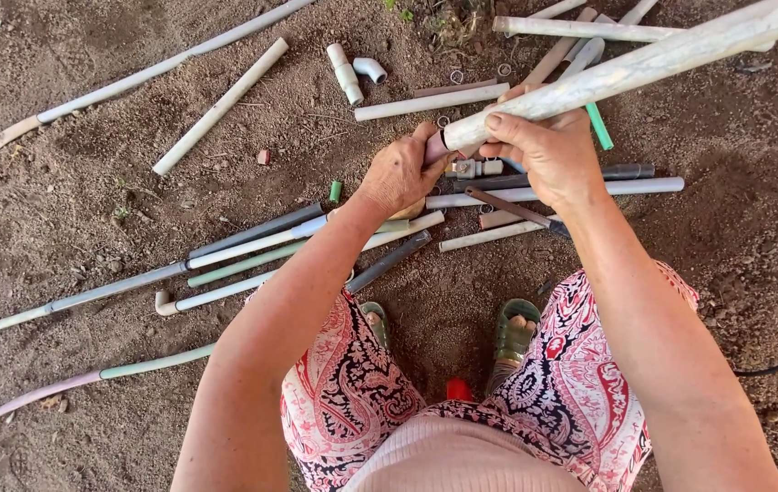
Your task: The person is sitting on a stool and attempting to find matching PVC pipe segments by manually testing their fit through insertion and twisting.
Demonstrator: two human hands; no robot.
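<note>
A view is given from above, looking down at a person standing on bare, dry ground point(88, 191). A long pale pipe point(644, 62) is held up in front of the body, running from the middle of the picture to the upper right corner. The right hand point(548, 150) is clamped around the pipe near its lower end, fingers wrapped over the top. The left hand point(398, 173) is closed on the very end of the pipe, where a small darker fitting point(435, 146) seems to be gripped between fingers and thumb; how it sits on the pipe cannot be told.

Below the hands, many other pipes are scattered on the ground. A grey pipe point(580, 189) lies just under the right hand, a white elbow piece point(370, 68) lies near the top of the picture, and a short green stub point(335, 191) lies to the left of the left hand. Sandalled feet point(514, 333) and a red patterned dress point(352, 383) are seen at the bottom.

Several risks can be judged. The long free end is unsupported, so the pipe could swing or sag and twist out of the grip. The fitting could slip off and be lost among the clutter. The loose pipes near the feet could be stepped on and roll.
</note>
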